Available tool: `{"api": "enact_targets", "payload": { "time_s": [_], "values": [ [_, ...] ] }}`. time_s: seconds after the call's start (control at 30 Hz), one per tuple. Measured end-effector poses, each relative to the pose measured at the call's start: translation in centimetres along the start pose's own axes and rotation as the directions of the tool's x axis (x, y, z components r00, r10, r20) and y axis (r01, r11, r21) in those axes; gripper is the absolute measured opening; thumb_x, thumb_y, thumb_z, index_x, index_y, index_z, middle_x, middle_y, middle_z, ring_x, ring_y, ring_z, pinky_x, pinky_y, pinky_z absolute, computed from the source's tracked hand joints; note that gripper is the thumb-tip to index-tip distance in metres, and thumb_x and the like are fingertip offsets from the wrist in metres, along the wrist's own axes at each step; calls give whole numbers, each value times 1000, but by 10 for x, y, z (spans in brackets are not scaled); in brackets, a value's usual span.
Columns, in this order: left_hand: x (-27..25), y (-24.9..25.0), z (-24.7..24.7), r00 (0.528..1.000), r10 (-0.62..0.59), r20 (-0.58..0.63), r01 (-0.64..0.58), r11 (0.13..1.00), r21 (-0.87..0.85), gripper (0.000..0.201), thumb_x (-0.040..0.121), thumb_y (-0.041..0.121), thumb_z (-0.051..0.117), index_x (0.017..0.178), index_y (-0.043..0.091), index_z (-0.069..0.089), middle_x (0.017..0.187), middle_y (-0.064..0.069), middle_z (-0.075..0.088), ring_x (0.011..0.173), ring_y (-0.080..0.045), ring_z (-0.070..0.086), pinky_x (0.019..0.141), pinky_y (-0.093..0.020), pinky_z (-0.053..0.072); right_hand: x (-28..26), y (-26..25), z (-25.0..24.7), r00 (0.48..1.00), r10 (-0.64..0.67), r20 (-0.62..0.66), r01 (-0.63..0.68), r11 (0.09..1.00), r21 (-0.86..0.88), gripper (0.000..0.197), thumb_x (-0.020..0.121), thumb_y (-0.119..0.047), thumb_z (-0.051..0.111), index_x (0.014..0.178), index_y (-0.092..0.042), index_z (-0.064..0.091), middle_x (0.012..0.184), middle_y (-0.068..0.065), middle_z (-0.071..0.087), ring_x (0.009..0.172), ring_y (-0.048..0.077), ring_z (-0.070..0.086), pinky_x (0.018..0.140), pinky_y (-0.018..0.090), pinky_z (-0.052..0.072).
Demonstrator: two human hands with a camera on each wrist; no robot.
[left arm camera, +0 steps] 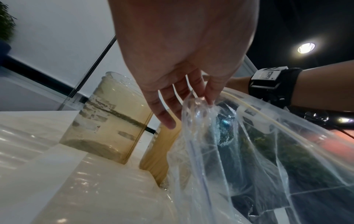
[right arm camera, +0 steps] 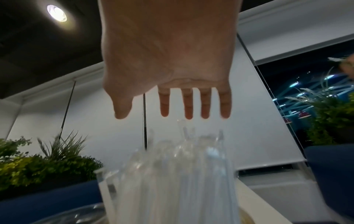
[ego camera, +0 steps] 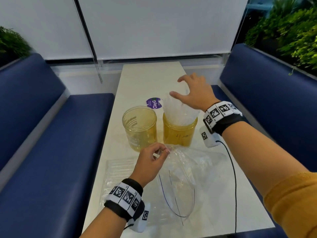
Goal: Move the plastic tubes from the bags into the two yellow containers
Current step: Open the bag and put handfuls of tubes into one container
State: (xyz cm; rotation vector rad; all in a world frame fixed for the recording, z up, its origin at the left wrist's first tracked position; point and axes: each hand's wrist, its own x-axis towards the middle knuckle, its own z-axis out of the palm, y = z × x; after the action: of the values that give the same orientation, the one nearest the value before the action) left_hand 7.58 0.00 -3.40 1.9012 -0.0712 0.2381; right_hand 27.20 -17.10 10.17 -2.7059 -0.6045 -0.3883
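Above tubes [ego camera: 180,110], right hand [ego camera: 193,93] spread, left hand [ego camera: 151,160] pinching bag [ego camera: 185,169]

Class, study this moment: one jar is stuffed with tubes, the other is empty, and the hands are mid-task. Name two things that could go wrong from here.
1. The tubes stand far above the right yellow container; the open right hand just above them could knock them or tip the jar.
2. The left hand pinches the empty bag beside the empty left container; dragging it may topple that jar.
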Motion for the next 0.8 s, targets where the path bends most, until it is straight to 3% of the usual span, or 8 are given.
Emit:
{"api": "enact_targets", "payload": {
  "time_s": [0.07,0.13,0.33,0.43,0.5,0.6,0.7,0.8],
  "values": [
    [-1,1,1,1000,2,0,-2,1000,-1,13,96,27,68,83,27,71,90,0,69,90,-22,62,63,-31,44,-11,1,18,991,74,108,-68,996,-63,92,72,-94,37,143,-35,41,146,8,44,133,34,42,106,56,41],
    [-2,0,2,1000,3,1,-3,1000,1,13,96,27,68,83,26,70,89,-2,69,89,-23,62,62,-30,43,-23,4,40,974,92,208,-87,996,-31,88,82,-87,34,149,-30,37,148,12,44,133,35,46,108,54,40],
    [-4,-2,-1,1000,8,-8,-8,1000,11,16,96,28,67,80,31,68,88,-1,68,93,-22,64,61,-31,44,-14,2,41,983,78,-167,-52,986,158,48,107,-42,28,146,-24,49,154,13,40,145,30,31,122,51,20],
    [-5,-1,-2,1000,4,-12,-3,1000,15,15,96,31,66,81,32,68,91,0,70,95,-22,66,63,-41,49,-17,5,45,996,92,-8,-91,988,124,48,109,-30,25,146,-9,46,134,18,57,130,35,49,116,48,30],
    [-6,0,-3,1000,3,-20,-3,1000,12,14,96,30,66,82,32,69,93,1,72,94,-22,66,66,-47,52,-21,6,48,995,71,71,-79,990,113,49,109,-30,21,148,-11,44,119,16,68,120,34,58,120,48,23],
    [-6,0,-7,1000,-1,-27,2,1000,23,13,97,30,66,84,30,70,94,1,72,93,-22,66,69,-50,53,-15,5,43,996,62,-70,-51,987,150,48,108,-32,23,149,-16,45,124,12,68,126,31,55,122,50,17],
    [-7,0,-9,999,3,-32,-2,1000,23,15,94,39,64,84,29,70,94,-2,72,91,-23,65,70,-52,53,-10,12,48,986,95,-135,-79,990,117,40,106,-28,29,127,-6,55,129,13,56,123,32,51,112,49,36],
    [-6,4,-8,999,-2,-34,2,1000,14,28,89,51,60,84,26,70,95,-5,72,90,-24,65,70,-55,54,-11,12,52,980,157,120,-167,983,78,33,105,-27,25,94,-8,50,97,11,55,98,33,57,88,44,44]
  ]
}}
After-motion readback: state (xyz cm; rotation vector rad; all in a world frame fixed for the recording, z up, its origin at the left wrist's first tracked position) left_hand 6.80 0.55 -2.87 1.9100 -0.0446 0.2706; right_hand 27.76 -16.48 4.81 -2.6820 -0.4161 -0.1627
